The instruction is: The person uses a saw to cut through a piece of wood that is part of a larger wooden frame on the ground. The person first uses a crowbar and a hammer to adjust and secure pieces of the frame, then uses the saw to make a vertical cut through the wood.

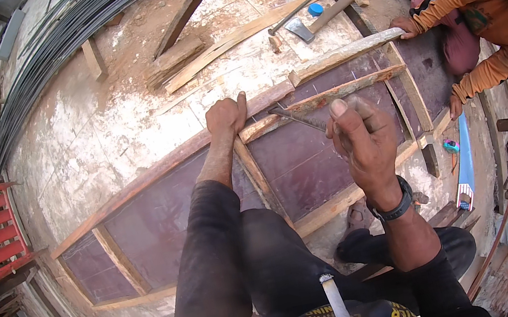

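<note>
A long timber frame with cross pieces lies over dark reddish-brown panels [157,226] on the ground. My left hand [228,117] is closed around its far wooden rail [168,172], thumb pointing up. In a closed grip my right hand [367,138], with a dark watch on the wrist, holds a thin dark metal bar tool [301,119]. The bar's far end reaches a shorter wooden strip [331,94] inside the frame; whether they touch, I cannot tell. Several nails stick up between that strip and a whitish board [348,55] along the far side.
A co-worker in an orange top [482,26] crouches at the right, hands on the frame's end. Beyond the frame lie a hatchet [324,17], a hammer [299,10], a blue cap [315,10] and loose planks. Steel rods [42,73] lie far left; a blue handsaw [463,162] lies right.
</note>
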`<act>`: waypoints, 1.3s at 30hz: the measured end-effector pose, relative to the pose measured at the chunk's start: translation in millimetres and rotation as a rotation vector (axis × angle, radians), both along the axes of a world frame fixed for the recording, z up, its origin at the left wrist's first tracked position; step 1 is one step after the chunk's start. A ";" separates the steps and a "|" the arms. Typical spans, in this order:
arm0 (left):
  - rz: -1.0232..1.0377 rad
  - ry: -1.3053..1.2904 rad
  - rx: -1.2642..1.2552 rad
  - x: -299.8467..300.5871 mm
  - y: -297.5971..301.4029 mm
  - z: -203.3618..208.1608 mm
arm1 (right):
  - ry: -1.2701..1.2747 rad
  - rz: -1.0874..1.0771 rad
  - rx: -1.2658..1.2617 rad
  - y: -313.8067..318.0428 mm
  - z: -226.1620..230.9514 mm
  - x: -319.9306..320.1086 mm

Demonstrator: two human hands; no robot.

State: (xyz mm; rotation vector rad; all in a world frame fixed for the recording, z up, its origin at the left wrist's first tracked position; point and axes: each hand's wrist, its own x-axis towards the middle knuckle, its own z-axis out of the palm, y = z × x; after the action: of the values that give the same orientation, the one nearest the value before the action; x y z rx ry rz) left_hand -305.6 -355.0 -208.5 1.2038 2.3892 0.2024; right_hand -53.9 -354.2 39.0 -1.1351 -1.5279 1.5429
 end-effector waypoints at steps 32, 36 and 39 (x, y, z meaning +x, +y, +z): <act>-0.668 0.155 0.410 103.9 -58.8 16.8 | -0.467 -0.540 0.298 -162.9 118.5 382.0; -0.521 0.106 0.182 134.6 -55.6 -0.6 | -0.790 -0.683 0.408 -181.7 -19.3 444.4; -0.536 0.105 0.056 136.8 -46.2 11.3 | -0.942 -0.607 0.567 -184.8 -108.8 462.1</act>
State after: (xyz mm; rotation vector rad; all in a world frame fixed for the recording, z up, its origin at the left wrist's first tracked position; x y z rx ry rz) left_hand -168.8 -401.2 -197.2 1.8641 2.0578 0.0338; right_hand 408.2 -538.9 -69.8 -1.8335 -1.7452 0.0944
